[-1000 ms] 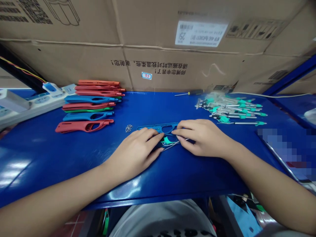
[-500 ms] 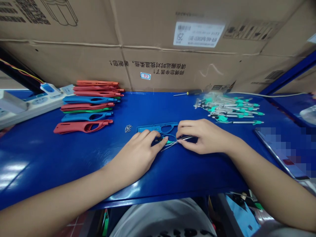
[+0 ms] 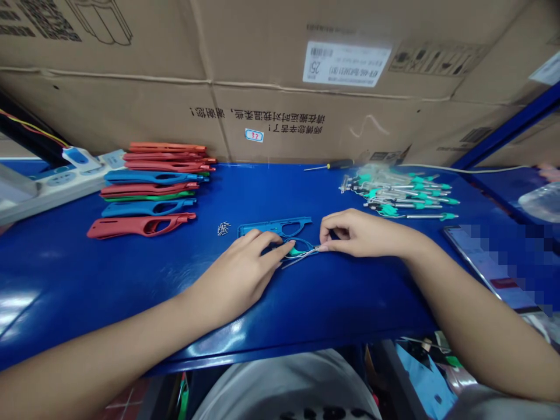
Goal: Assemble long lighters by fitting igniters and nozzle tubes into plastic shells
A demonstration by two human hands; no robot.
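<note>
My left hand (image 3: 245,265) presses thumb and fingers on a blue lighter-handle half (image 3: 301,240), which lies on the table and is partly hidden beneath them. A green trigger piece (image 3: 292,252) sits in it near my thumb tip. From there a thin pale wire (image 3: 301,255) runs right to my right hand (image 3: 345,233), whose thumb and forefinger pinch its end at the handle's narrow tip. A thin grey rod or wire end slants down-left from that pinch. Just behind my left fingers lies a second blue handle half (image 3: 275,226), with an oval opening.
Small screws (image 3: 223,228) lie left of the handle halves. Red, blue, green and orange handle shells (image 3: 144,224) are stacked at left, beside a power strip (image 3: 65,186). Metal tubes with green triggers (image 3: 406,195) pile up at right, near a screwdriver (image 3: 336,165) and a phone (image 3: 490,268).
My right hand has shifted slightly right, its fingers now pinching at the handle's tip instead of reaching over it. My left hand keeps hold of the handle half. The whole view has shifted slightly.
</note>
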